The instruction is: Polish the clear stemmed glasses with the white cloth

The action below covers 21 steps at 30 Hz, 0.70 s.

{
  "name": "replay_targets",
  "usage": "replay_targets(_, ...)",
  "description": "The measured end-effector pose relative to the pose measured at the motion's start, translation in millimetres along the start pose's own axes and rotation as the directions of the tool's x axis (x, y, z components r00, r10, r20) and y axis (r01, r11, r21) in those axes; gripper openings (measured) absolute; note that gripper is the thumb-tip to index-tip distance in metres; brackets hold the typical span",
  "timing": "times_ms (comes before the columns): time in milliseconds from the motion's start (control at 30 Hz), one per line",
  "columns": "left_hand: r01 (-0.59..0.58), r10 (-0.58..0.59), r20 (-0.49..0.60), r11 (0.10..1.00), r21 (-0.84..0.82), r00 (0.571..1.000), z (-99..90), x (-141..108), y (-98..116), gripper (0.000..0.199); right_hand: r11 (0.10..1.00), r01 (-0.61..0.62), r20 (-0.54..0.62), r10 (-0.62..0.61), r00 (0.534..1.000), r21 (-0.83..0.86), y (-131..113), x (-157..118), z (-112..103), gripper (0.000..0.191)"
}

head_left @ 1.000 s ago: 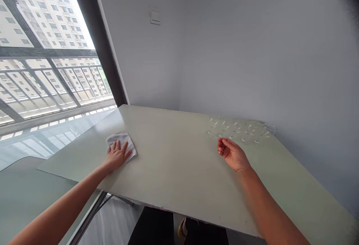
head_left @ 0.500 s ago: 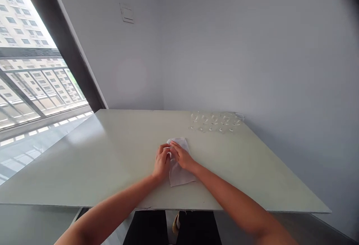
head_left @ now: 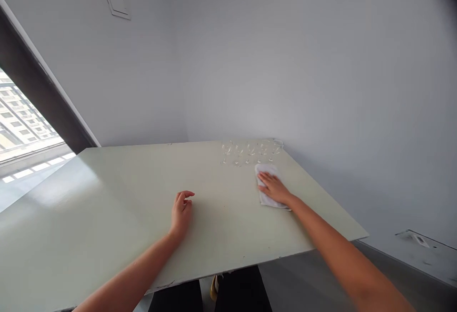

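Right grip lay open, palm down, fingers extended and lightly spread, pressing on a folded white cloth. No pinch seen. The cloth sat on the pale green counter, toward its right side and just in front of the far end of a row of clear stemmed glasses. A wider clear glass stood at the row's right end, by the far edge. Left grip was empty, fingers loosely curled, well apart from the cloth, above the middle of the counter; contact with the surface unclear. Beyond the counter: a grey wall with a switch plate, and a window at left showing apartment blocks.
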State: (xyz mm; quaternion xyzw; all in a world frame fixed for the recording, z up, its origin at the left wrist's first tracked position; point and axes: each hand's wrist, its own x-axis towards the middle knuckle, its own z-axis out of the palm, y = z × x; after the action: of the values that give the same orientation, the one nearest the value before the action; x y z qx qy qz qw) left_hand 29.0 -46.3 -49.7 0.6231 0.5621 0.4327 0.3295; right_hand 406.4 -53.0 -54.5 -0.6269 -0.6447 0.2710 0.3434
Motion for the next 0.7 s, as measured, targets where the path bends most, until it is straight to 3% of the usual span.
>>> replay_targets(67,0.040,-0.040,-0.004,0.999,-0.009,0.999,-0.1,-0.8,1.2,0.022,0.917,-0.169,-0.066,0.155,0.986,-0.361,24.3,-6.9,-27.0,0.058)
replay_targets(133,0.063,-0.063,-0.011,0.998,-0.022,0.998,-0.3,-1.9,1.2,0.023,0.729,-0.340,-0.184,0.289,0.940,-0.594,40.3,-15.7,-43.6,0.062)
replay_targets(200,0.093,-0.094,-0.010,0.995,-0.033,0.996,-0.6,-2.1,0.1,0.023,0.577,-0.431,-0.276,0.340,0.899,-0.694,44.6,-24.8,-48.0,0.063)
replay_targets(300,0.179,-0.178,0.029,0.983,-0.027,0.984,-0.3,4.6,-0.5,0.024,0.482,-0.419,-0.292,0.318,0.902,-0.769,30.2,-36.6,-33.8,0.062)
replay_targets(433,0.188,-0.192,0.154,0.981,0.041,0.969,12.0,35.3,8.9,0.027,0.521,-0.211,-0.147,0.161,0.976,-0.827,-12.5,-42.8,12.5,0.058)
replay_targets(533,0.131,-0.139,0.210,0.990,0.050,0.968,38.1,72.5,23.2,0.032,0.591,0.015,0.010,-0.011,1.000,-0.806,-52.1,-36.8,59.1,0.054)
replay_targets(600,0.123,-0.130,0.220,0.991,0.044,0.967,62.2,99.9,33.2,0.035,0.626,0.160,0.116,-0.112,0.987,-0.763,-79.1,-28.6,90.9,0.053)
replay_targets(700,0.114,-0.119,0.210,0.993,0.034,0.970,100.4,137.6,45.1,0.048,0.646,0.395,0.270,-0.289,0.919,-0.653,-114.5,-15.4,130.1,0.054)
